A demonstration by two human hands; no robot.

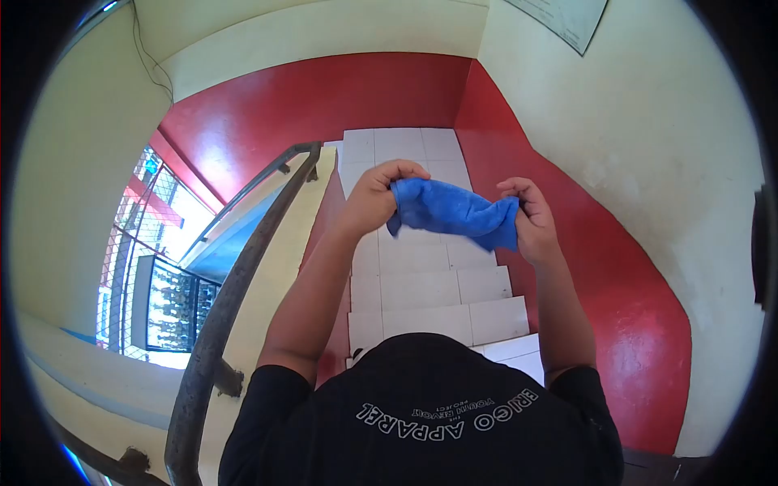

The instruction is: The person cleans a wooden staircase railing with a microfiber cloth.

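A blue cloth hangs between my two hands, bunched along its length and held up in front of my chest. My left hand pinches its left end, with the fingers curled over the top edge. At the right end, my right hand grips the cloth between thumb and fingers. The cloth sags a little at its lower edge, above the white tiled stairs.
A dark metal handrail runs along the left on a cream low wall. Red and cream walls enclose the stairs. At the far left is a grilled window. The steps lead down to a tiled landing.
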